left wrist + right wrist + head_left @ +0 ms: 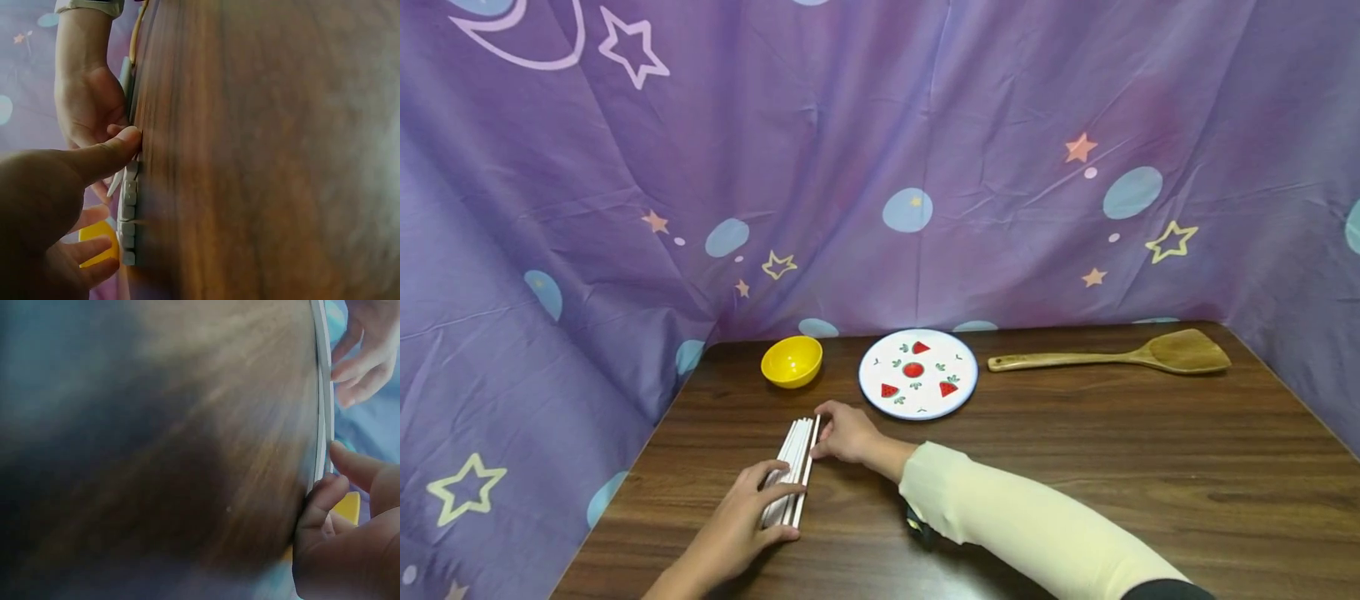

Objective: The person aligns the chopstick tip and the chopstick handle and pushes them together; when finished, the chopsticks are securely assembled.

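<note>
A row of white chopsticks (794, 442) lies side by side on the table, their squared near ends (129, 194) facing the left wrist camera. One chopstick (801, 503) sits slightly apart along the right side. My left hand (739, 518) rests over the near half with its fingers spread across the row and its thumb by the near ends. At the far end, my right hand (848, 433) pinches the rightmost chopstick between thumb and fingers. The right wrist view shows that thumb and finger at the white stick (324, 394); the exact contact is partly hidden.
Behind the chopsticks stands a yellow bowl (792, 363). A white plate (874, 385) with watermelon pictures lies to its right. Farther right is a wooden spatula (1183, 352). A purple patterned curtain (850, 167) hangs along the back edge of the brown wooden table (1075, 450).
</note>
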`<state>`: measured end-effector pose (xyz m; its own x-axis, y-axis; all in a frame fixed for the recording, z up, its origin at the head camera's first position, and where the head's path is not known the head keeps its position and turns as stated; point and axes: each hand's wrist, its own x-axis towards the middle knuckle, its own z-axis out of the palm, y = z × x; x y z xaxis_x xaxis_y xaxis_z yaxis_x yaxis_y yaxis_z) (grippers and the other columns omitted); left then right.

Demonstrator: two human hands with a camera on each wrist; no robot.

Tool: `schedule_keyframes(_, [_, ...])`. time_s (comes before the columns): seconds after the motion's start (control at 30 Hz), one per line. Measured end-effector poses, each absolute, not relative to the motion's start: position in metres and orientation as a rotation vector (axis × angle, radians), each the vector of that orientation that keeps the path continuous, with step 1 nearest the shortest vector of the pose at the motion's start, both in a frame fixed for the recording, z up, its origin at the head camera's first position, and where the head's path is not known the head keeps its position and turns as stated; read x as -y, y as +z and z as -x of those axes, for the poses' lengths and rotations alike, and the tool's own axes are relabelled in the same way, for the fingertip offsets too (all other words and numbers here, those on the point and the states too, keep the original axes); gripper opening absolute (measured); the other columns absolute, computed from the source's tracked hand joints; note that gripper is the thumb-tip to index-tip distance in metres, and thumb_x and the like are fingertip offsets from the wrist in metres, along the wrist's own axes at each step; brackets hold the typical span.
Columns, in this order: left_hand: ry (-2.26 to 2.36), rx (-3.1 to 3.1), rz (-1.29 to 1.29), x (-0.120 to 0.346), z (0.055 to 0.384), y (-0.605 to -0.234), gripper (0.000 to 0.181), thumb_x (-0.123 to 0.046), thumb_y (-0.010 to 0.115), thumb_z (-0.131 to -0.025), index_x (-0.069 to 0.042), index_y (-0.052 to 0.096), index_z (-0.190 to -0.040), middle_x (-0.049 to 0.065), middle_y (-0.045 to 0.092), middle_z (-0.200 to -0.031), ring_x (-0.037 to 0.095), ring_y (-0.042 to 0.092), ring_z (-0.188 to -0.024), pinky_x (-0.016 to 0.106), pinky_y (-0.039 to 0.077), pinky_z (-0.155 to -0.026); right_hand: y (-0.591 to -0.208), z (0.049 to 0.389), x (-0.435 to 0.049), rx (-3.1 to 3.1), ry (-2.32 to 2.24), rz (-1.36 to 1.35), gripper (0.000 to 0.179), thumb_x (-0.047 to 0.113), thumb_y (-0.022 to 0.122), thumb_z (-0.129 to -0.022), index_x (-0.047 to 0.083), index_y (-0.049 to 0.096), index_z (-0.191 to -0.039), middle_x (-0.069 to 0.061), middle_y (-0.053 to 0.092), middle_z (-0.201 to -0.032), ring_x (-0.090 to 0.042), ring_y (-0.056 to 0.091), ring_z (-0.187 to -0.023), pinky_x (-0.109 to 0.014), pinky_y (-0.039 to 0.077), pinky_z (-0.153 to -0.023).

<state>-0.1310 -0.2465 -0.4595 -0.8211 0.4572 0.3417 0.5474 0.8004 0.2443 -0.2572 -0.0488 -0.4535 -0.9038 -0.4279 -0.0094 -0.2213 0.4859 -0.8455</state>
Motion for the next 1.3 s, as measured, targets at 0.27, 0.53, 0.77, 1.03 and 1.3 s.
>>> schedule_keyframes(0.27, [-0.763, 2.761, 0.718, 0.25, 0.134, -0.463, 0.054, -0.029, 0.091, -0.076, -0.019, 0.074, -0.125, 0.012, 0.057, -0.138, 0.033, 0.059, -0.123, 0.052, 0.053, -0.096, -0.455, 0.263, 0.054, -2.683, -1.09, 0.633, 0.071, 0.026, 0.093, -0.074, 0.005, 0.064, -0.135, 0.008, 0.065, -0.073, -0.008, 0.056, -0.069, -0.026, 0.05, -0.076])
schedule_keyframes(0.53, [-0.83, 2.785, 0.717, 0.249, 0.131, -0.46, 0.054, -0.025, 0.091, -0.076, -0.012, 0.073, -0.125, 0.016, 0.057, -0.142, 0.038, 0.057, -0.127, 0.055, 0.051, -0.099, -0.452, 0.261, 0.058, -2.769, -0.898, 0.659, 0.072, 0.035, 0.093, -0.073, 0.008, 0.067, -0.135, 0.006, 0.066, -0.075, -0.013, 0.061, -0.076, -0.032, 0.053, -0.079])
schedule_keyframes(0.77, [-0.841, 2.848, 0.698, 0.246, 0.128, -0.457, 0.054, -0.023, 0.089, -0.079, -0.009, 0.072, -0.128, 0.017, 0.054, -0.146, 0.04, 0.053, -0.133, 0.061, 0.045, -0.103, -0.45, 0.26, 0.059, -2.78, -0.837, 0.665, 0.073, 0.038, 0.093, -0.074, 0.01, 0.066, -0.137, 0.005, 0.067, -0.079, -0.015, 0.063, -0.083, -0.034, 0.054, -0.086])
schedule_keyframes(1.03, [-0.79, 2.865, 0.693, 0.244, 0.127, -0.456, 0.053, -0.025, 0.088, -0.079, -0.01, 0.073, -0.128, 0.016, 0.055, -0.146, 0.04, 0.053, -0.133, 0.061, 0.046, -0.103, -0.451, 0.261, 0.057, -2.763, -0.827, 0.666, 0.074, 0.038, 0.092, -0.075, 0.009, 0.065, -0.138, 0.005, 0.066, -0.079, -0.014, 0.062, -0.081, -0.033, 0.054, -0.085])
schedule_keyframes(1.3, [-0.789, 2.86, 0.696, 0.245, 0.13, -0.454, 0.051, -0.021, 0.09, -0.076, -0.012, 0.075, -0.124, 0.014, 0.057, -0.142, 0.037, 0.055, -0.13, 0.059, 0.047, -0.102, -0.447, 0.261, 0.042, -2.4, -1.258, 0.612, 0.078, 0.019, 0.088, -0.082, -0.002, 0.052, -0.147, 0.001, 0.063, -0.078, -0.01, 0.054, -0.062, -0.026, 0.054, -0.063])
